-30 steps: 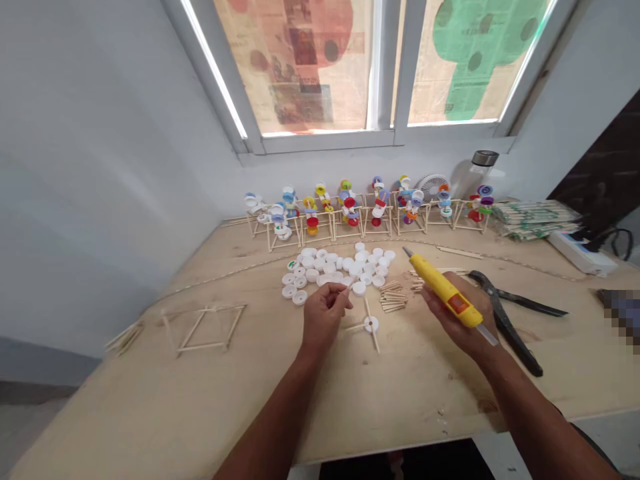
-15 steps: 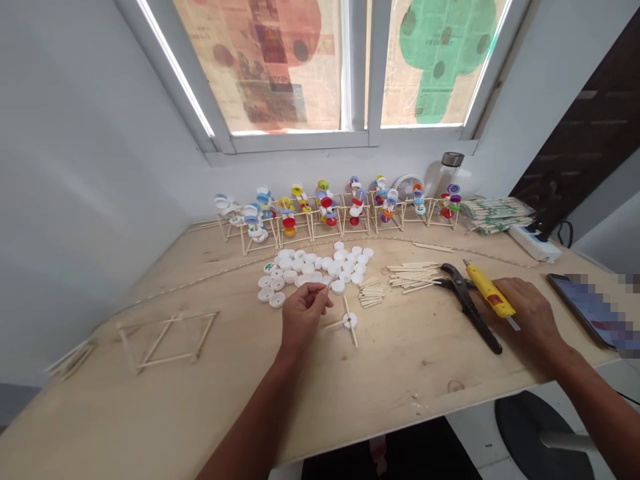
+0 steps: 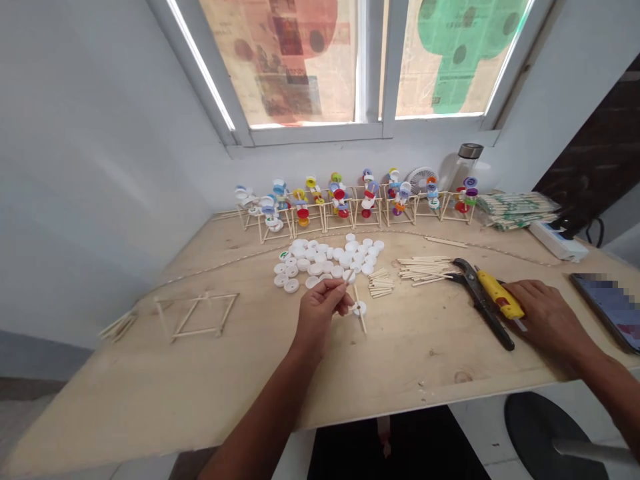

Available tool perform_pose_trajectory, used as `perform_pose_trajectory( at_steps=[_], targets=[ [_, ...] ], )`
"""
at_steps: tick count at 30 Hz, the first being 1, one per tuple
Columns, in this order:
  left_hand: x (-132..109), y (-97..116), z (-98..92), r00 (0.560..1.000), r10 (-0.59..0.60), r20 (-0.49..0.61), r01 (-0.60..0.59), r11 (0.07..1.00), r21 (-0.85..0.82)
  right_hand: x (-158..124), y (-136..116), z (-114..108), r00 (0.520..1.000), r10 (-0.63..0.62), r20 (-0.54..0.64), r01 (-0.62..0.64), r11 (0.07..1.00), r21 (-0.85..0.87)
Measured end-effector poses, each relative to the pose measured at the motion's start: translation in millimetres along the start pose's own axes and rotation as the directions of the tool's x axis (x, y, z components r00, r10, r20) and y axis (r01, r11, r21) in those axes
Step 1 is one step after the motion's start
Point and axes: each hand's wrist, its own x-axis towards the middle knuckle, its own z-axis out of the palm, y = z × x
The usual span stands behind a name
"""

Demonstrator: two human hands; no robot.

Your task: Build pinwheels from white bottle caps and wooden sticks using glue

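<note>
My left hand pinches a short wooden stick between thumb and forefinger. Just beyond its fingertips, a white bottle cap lies on the table with wooden sticks fixed to it in a cross, partly covered by the hand. My right hand is closed at the yellow hot glue gun, whose handle is hidden under the fingers; a clear glue stick pokes out of its rear. Black-handled pliers lie against the gun's left side. Loose white bottle caps and cut short sticks lie past my left hand.
Longer sticks are piled left of the pliers. A stick frame stands at left. Along the back wall are several small wheels of colourful caps on stick stands, a fan, bottle, power strip; a phone lies right.
My left hand has come closer to the cap with the crossed sticks and now covers part of it. The right hand stays at the glue gun. The whole view has shifted slightly.
</note>
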Motion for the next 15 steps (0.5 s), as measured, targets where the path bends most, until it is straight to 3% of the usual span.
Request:
perform_pose_trajectory(
  at_steps=[4, 7, 9, 11, 15],
  targets=[
    [-26.0, 0.0, 4.6, 0.995, -0.097, 0.031, 0.1, 0.982, -0.158, -9.4, 12.0, -12.2, 0.999, -0.028, 0.046, 0.024, 0.995, 0.094],
    [-46.0, -4.8, 11.5, 0.987, -0.152, 0.049, 0.16, 0.958, -0.239, -9.0, -7.2, -31.2, 0.997, 0.057, -0.049, -0.047, 0.982, 0.185],
    [-57.3, -9.2, 18.6, 0.981, -0.183, 0.058, 0.192, 0.94, -0.282, -0.5, -41.9, -44.6, 0.976, 0.201, -0.089, -0.158, 0.924, 0.349],
    [-66.2, -13.4, 26.5, 0.976, -0.209, 0.06, 0.217, 0.922, -0.32, 14.5, -88.4, -54.3, 0.96, 0.276, -0.043, -0.202, 0.791, 0.578],
    [-76.9, -19.8, 39.1, 0.97, -0.237, 0.057, 0.24, 0.892, -0.382, 49.7, -177.0, -56.4, 0.976, 0.174, 0.131, -0.194, 0.419, 0.887]
  ],
)
